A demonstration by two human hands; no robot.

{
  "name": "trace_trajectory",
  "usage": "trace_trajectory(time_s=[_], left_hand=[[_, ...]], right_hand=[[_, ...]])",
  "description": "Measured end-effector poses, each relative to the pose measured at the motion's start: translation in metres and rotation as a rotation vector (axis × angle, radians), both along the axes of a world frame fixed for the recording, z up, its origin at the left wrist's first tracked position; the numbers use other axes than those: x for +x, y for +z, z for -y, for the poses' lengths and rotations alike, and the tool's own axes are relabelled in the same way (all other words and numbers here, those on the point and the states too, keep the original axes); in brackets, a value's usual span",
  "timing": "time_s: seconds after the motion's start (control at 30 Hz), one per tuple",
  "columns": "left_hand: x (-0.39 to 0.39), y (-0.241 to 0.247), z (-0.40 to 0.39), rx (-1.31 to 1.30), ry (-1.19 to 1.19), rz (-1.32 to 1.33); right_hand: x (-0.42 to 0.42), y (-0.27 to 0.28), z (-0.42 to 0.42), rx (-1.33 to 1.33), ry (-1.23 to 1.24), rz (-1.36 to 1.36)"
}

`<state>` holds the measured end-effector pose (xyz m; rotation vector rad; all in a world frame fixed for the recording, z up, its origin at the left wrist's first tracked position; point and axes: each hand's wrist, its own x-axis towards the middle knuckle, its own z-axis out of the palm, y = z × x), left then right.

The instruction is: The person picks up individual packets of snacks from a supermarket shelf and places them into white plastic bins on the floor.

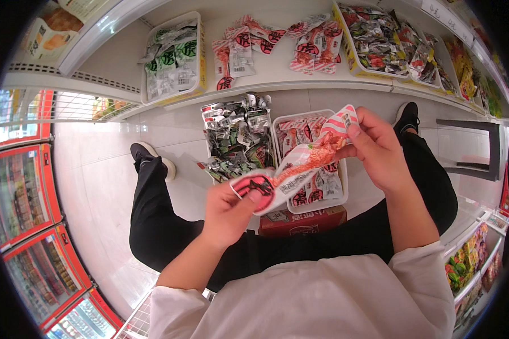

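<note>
Stretched between my two hands is a bone-shaped snack packet [307, 163] with a picture of a meat drumstick and pink stripes. My left hand [231, 209] pinches its pink round end, thumb on top. The striped upper end is gripped by my right hand [375, 146]. Under the packet sits a white plastic basket [344, 186] with similar pink-and-white packets, partly covered by the held one. Left of it, another basket or bin is heaped with dark green and silver foil packets [239, 135].
Ahead, a white shelf [275, 78] carries loose pink packets [237, 48], a basket of green-and-silver packets [171, 63] and a yellow-sided basket of foil snacks [373, 42]. A red carton [303, 220] lies between my legs. Red-framed glass coolers [25, 182] stand left; a dark stool-like frame [490, 148] stands right.
</note>
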<state>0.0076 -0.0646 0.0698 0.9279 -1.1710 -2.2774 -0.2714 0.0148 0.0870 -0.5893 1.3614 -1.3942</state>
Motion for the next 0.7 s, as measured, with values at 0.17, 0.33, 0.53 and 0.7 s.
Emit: trace_trajectory(time_s=[0.17, 0.33, 0.53, 0.7], left_hand=[[-0.009, 0.017, -0.006, -0.297, -0.223, 0.162], [-0.019, 0.024, -0.006, -0.422, -0.318, 0.304], [-0.013, 0.019, -0.009, -0.546, -0.343, 0.229], [-0.008, 0.018, -0.008, -0.391, -0.297, 0.188]], right_hand=[[-0.005, 0.005, -0.003, -0.024, -0.004, -0.099], [0.004, 0.008, -0.004, -0.006, 0.026, -0.118], [0.005, 0.009, -0.001, -0.01, 0.01, -0.032], [0.004, 0.011, 0.001, 0.022, -0.009, 0.07]])
